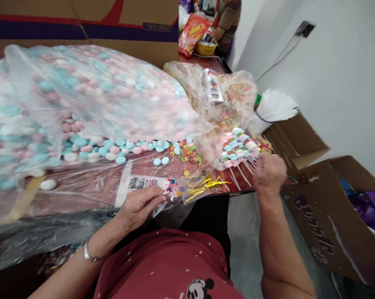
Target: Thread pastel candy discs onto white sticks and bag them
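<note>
My left hand (pixel 144 203) is closed in a pinch on a small clear plastic bag with a colourful printed panel (pixel 174 187), at the table's front edge. To the right, my right hand (pixel 270 172) is closed at the stick end of the outermost candy skewer, its fingers partly hidden. Beside it lies a row of candy skewers (pixel 235 147), pink, white and blue sweets with rings between them on white sticks. Gold twist ties (pixel 206 185) lie on a clear packet between my hands. Loose candy rings (pixel 187 153) and pastel sweets (pixel 115 149) lie behind.
A huge clear bag of pastel sweets (pixel 113 91) fills the table's left. Behind the skewers are a bag of candy rings (pixel 237 89) with a can (pixel 213 87) on it, and a tub of white sticks (pixel 264 122). Cardboard boxes (pixel 324 220) stand right; another person (pixel 229 23) is behind.
</note>
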`<state>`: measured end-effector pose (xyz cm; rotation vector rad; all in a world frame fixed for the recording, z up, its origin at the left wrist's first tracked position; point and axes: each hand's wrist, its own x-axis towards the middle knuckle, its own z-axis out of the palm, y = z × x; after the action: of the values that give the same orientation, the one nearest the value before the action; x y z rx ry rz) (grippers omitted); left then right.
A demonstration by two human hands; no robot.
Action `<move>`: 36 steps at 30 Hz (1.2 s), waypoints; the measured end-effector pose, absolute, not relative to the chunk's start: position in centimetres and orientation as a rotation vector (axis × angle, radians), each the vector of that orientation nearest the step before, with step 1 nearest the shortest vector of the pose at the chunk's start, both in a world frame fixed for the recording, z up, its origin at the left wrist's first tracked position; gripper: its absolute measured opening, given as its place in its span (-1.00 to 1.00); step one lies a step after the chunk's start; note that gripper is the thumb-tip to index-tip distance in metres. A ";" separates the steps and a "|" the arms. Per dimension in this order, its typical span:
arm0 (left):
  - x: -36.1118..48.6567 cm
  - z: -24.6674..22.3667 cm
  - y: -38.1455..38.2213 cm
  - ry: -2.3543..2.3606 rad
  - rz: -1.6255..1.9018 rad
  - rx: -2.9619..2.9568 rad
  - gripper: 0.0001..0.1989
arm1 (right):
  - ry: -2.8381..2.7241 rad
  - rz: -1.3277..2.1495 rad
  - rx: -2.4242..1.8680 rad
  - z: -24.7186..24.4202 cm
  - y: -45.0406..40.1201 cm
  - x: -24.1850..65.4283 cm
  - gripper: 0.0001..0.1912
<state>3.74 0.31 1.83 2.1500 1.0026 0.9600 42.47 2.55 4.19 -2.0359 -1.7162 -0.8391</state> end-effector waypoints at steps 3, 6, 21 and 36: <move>3.2 1.7 0.5 1.053 0.986 2.103 -0.74 | -1.558 -0.781 -1.756 4.8 2.0 43.3 -0.61; 2.6 1.6 0.8 1.088 0.987 2.068 -0.70 | -1.644 -0.682 -1.492 5.9 0.6 42.2 -0.75; 1.2 1.7 1.4 0.940 0.739 1.920 -0.72 | -2.289 -0.403 -0.965 7.8 -0.5 35.3 -0.62; 0.5 1.7 2.4 0.881 0.440 1.902 -0.71 | -2.316 -0.476 -0.924 8.2 -0.6 36.4 -0.63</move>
<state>0.48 2.43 1.68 1.9017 0.8807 0.4402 36.35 -0.55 8.16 -0.9240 -2.3156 -0.4763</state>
